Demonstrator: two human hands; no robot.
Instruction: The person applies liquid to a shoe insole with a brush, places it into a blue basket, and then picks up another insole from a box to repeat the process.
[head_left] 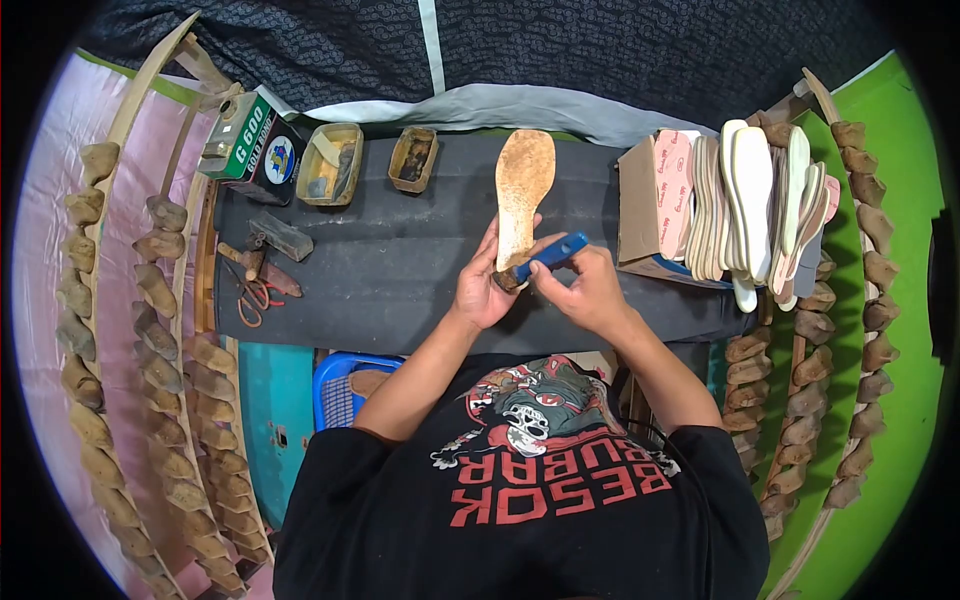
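My left hand [482, 285] is closed around the heel end of a tan, speckled shoe insole [527, 168], its broad toe end pointing away from me. A dark brown block-like part [508, 280] shows beneath the heel, between my fingers. In my right hand [590, 290] is a blue-handled tool [560, 252], flat, with a hole near its outer end. Its inner end lies right at the insole's heel, with my thumb along the handle. The working tip is hidden by the hand and heel.
Dark cloth covers the table [400, 270]. At left stand a glue can [255, 150] and two grimy trays [330, 165], beside a dark block [282, 236], a hammer [252, 262] and red-handled pincers [258, 298]. A box [640, 200] holds stacked insoles [750, 200]. Racks of shoe lasts [880, 270] flank me.
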